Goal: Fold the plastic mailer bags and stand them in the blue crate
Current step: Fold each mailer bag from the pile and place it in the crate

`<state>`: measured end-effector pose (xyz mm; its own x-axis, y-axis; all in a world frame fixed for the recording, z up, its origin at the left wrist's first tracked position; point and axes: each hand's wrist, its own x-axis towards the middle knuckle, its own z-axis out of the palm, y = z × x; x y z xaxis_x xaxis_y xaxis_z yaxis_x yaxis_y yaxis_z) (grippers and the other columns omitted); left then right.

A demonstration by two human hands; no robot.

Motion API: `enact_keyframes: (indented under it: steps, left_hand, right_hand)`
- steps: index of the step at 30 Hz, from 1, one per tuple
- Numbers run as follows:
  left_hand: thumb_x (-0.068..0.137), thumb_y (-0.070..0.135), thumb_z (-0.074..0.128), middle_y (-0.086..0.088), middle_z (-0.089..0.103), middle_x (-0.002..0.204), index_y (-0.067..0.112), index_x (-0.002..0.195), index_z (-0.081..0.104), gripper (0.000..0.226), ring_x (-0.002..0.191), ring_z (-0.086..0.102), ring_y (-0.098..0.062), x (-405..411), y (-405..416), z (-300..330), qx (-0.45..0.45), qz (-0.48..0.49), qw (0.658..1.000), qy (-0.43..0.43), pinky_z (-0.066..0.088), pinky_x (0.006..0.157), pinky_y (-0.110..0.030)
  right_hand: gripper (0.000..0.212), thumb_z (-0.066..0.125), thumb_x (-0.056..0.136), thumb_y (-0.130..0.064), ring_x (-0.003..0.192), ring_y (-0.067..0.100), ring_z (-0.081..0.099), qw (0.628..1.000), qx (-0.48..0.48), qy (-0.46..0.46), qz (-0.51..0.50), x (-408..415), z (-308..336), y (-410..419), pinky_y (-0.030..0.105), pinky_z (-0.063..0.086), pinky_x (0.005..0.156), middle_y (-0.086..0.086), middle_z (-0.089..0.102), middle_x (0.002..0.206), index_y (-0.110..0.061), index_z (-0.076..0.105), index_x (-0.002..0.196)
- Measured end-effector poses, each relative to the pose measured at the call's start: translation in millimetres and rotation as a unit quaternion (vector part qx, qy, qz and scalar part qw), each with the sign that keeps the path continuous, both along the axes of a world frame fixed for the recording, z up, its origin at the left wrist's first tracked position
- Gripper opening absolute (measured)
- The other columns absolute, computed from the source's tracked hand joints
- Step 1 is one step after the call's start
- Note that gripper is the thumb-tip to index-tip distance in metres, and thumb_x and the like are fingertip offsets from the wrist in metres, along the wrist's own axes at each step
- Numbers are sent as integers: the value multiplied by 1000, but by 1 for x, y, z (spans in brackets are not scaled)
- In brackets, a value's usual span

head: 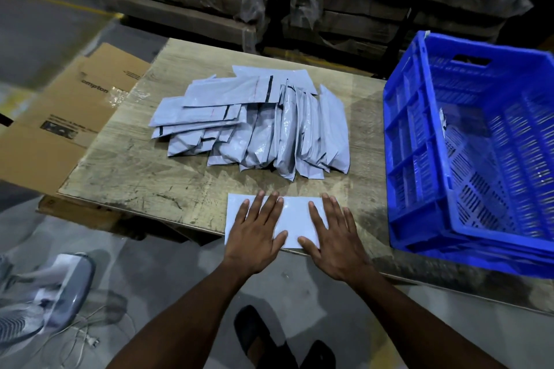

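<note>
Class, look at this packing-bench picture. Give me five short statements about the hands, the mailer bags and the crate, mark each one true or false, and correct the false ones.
1. Both hands press flat on one pale plastic mailer bag at the near edge of the worn wooden table. True: left hand and right hand lie with straight fingers.
2. The blue slatted plastic crate stands left of the hands. False: it stands on the right.
3. The loose pile of grey mailer bags lies beyond the hands. True.
4. The crate is packed full of folded bags. False: its visible inside is almost bare.
5. The right hand pinches a bag in a tight grip. False: it lies flat.
</note>
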<state>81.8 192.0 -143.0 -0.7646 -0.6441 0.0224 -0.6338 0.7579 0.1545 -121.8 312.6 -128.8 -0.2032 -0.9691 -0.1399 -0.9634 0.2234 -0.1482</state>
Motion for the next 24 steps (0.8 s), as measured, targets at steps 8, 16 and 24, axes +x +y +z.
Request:
enact_keyframes:
  steps: [8,16,24]
  left_hand:
    - [104,54,30,-4,24,170,13,162,29,71,158,15,-28,-2,1,1,-6,0,1000,-22,18,124,-53]
    - [105,51,27,-10,19,170,10,162,25,70,158,11,-29,18,-9,-1,6,3,1000,-18,17,125,-50]
    - [103,50,29,-6,17,171,14,162,27,69,158,11,-35,48,-27,3,0,35,998,-50,15,124,-50]
  right_hand:
    - [57,22,106,-34,155,20,16,996,-61,3,67,41,13,-43,58,12,120,6,26,166,-12,29,158]
    - [57,23,105,-55,153,28,20,998,-26,32,37,24,5,-38,57,20,119,-3,25,166,-33,29,158]
    - [68,19,101,-66,153,34,20,1000,-17,17,-5,24,5,-32,59,17,121,6,27,165,-28,35,156]
